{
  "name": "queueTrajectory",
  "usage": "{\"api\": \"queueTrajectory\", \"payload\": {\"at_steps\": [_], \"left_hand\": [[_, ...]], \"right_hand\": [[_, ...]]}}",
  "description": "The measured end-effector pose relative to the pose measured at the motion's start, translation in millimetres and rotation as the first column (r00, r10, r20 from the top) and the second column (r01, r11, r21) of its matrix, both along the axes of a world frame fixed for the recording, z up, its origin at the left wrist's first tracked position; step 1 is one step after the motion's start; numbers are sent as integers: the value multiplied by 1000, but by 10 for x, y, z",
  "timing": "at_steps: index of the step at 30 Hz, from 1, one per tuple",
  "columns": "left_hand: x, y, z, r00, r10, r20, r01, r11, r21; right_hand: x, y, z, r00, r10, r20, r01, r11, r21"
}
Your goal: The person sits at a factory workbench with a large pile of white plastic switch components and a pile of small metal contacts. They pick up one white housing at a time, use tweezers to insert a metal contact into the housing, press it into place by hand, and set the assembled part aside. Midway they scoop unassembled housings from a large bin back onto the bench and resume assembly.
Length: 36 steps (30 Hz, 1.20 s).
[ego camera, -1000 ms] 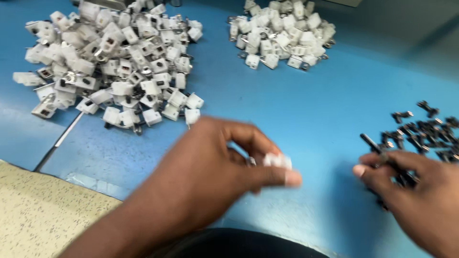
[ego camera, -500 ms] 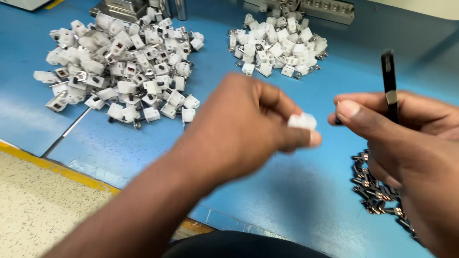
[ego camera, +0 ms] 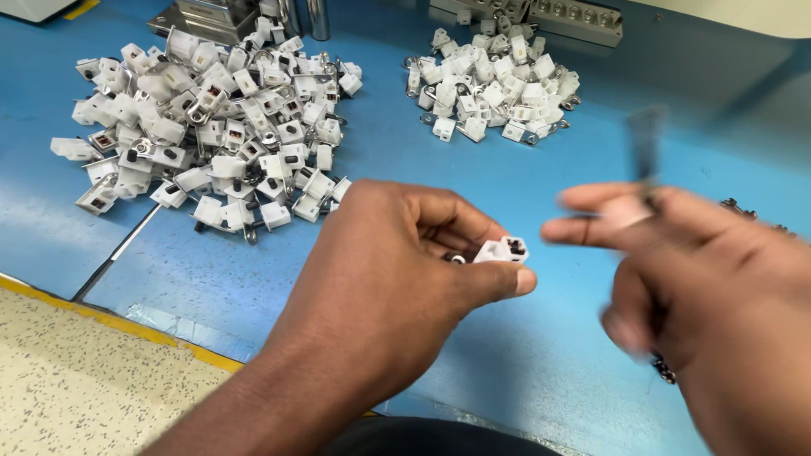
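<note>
My left hand (ego camera: pixel 397 279) pinches a small white plastic block (ego camera: pixel 502 250) between thumb and fingers, low in the middle of the head view. Just to its right my right hand (ego camera: pixel 710 287) is blurred with motion and holds a thin dark metal pin (ego camera: pixel 646 148) upright between thumb and forefinger. The pin's lower end is a short way right of the block and apart from it. A big heap of white blocks with metal rings (ego camera: pixel 211 127) lies at the upper left. A smaller heap of the same blocks (ego camera: pixel 494 84) lies at the upper middle.
Everything rests on a blue work surface (ego camera: pixel 524 169) with a yellow-striped front edge (ego camera: pixel 110 321). Several small dark metal parts (ego camera: pixel 748 211) lie behind my right hand. Metal fixtures (ego camera: pixel 211 17) stand at the back edge. A speckled floor shows at the lower left.
My left hand has kept the white block and shifted slightly. My right hand picked a dark pin from the pile at the right, lifted it, and now moves it near the block.
</note>
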State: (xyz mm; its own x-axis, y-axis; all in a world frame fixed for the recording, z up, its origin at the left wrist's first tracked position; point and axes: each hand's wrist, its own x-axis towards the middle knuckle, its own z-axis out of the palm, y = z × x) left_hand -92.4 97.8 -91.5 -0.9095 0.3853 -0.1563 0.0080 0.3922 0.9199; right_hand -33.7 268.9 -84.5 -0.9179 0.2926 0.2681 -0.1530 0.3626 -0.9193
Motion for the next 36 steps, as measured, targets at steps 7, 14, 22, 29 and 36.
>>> {"api": "queueTrajectory", "payload": {"at_steps": [7,14,22,29,36], "left_hand": [[-25,-47,74,1000,-9,8,10,998,-68],[-91,-42,79,998,-2,-67,0,1000,-29],[-171,45,97,998,-10,-66,11,1000,15],[-285,37,-24,999,-29,-39,26,997,-74],[-626,-260,-219,925,89,-370,-170,967,-192]], "right_hand": [[-151,364,-219,966,191,-175,-219,962,-164],[-263,-166,13,967,179,-182,-191,980,-49],[-360,241,-168,959,227,-167,-221,974,59],[-335,-142,-201,947,251,-202,-197,948,251],[-1070,285,-442,992,-58,110,79,977,-198]]}}
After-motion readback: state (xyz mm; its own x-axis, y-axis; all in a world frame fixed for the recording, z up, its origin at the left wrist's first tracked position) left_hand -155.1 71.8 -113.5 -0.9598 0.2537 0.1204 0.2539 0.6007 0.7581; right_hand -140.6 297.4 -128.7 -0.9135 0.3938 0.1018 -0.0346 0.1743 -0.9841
